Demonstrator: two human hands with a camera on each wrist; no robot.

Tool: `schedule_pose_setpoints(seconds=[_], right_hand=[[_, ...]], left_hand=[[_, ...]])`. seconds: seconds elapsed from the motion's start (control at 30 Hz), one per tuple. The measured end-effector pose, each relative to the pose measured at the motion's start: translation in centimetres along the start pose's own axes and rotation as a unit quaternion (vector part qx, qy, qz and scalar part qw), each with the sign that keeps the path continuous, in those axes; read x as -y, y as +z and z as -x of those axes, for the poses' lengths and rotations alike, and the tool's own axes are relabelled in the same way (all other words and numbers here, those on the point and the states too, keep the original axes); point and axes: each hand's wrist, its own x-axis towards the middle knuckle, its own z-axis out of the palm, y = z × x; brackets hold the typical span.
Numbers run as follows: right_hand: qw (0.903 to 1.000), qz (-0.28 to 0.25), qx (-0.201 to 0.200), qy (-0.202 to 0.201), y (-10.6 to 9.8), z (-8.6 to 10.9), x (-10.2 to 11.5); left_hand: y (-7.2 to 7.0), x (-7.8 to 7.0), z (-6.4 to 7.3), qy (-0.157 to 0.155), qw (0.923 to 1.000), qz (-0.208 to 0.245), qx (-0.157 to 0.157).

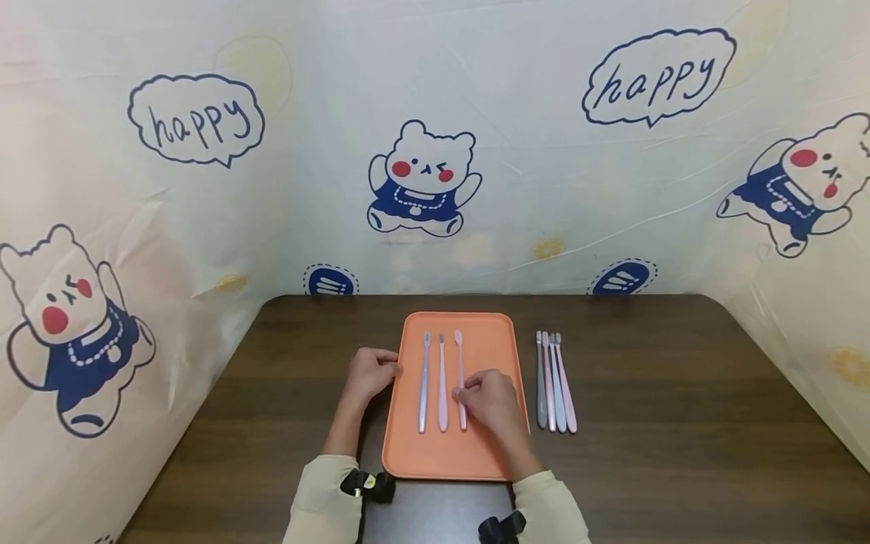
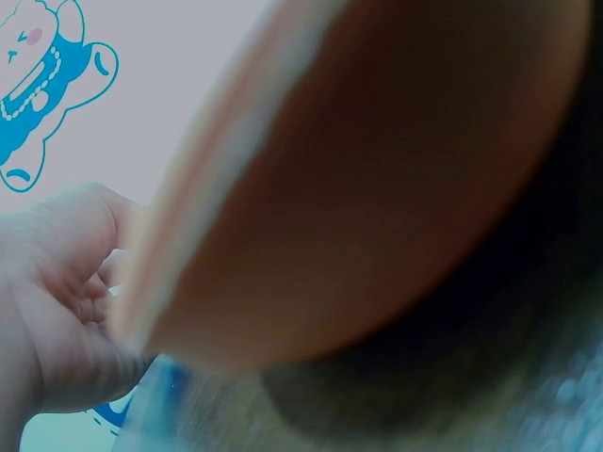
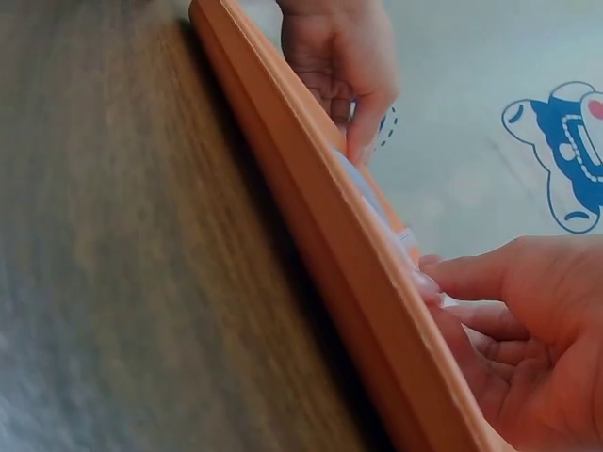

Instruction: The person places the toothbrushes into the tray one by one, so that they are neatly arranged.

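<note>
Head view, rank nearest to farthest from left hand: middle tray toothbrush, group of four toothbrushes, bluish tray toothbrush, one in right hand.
1. Bluish toothbrush: leftmost on tray.
2. Middle toothbrush: just right of it.
3. Toothbrush in right hand: rightmost on tray.
4. Group of four toothbrushes: right of tray.

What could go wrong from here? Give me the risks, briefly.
The right hand, pinching the rightmost toothbrush on the tray, might nudge the middle toothbrush out of line. The left hand, at the tray's left rim, could shift the tray into the four toothbrushes lying close beside it.
</note>
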Motion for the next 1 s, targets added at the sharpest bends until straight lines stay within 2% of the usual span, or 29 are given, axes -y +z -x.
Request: schedule_pose_setpoints(seconds=[0.33,1.0], right_hand=[[0.9996,0.018,-0.018,-0.009,0.16,0.04,0.1],[0.9994,0.012,0.0,-0.031,-0.27,0.05,-0.23]], left_hand=[[0.09,-0.18,-0.14,0.001,1.0,-0.002,0.0],[-0.01,-0.26,0.12,-0.009,1.0,0.0,-0.004]])
